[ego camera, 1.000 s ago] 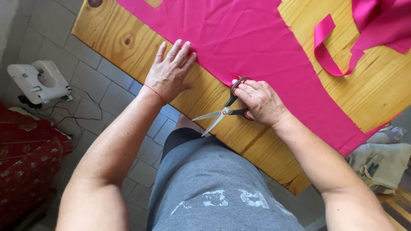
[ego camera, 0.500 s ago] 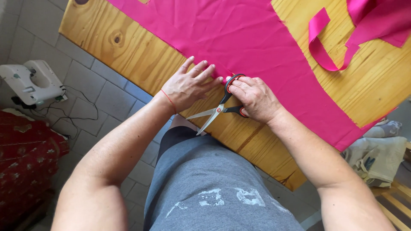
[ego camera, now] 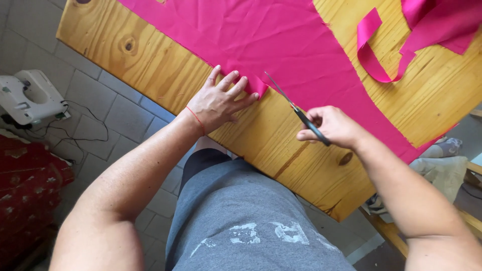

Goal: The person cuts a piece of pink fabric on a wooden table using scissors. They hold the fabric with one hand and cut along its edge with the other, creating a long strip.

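A person stands at the near edge of a pine table (ego camera: 150, 55), looking down over a grey shirt. The left hand (ego camera: 221, 100) lies flat and spread, palm down, on the near edge of a sheet of pink fabric (ego camera: 261, 40), its fingertips pressing a small fold of the cloth against the wood; it grips nothing. The right hand (ego camera: 334, 125) is closed around the dark handles of a pair of scissors (ego camera: 296, 110), lifted just above the bare wood near the table's front edge. The blades point up and away toward the fabric's cut edge, their tip just beside the left hand's fingers; I cannot tell whether the blades are parted. The fabric covers most of the table's middle and runs off its far edge. A loose pink strip (ego camera: 374, 50) curls on the bare wood toward the far right corner. On the tiled floor to the left sits a small white sewing machine (ego camera: 27, 95).
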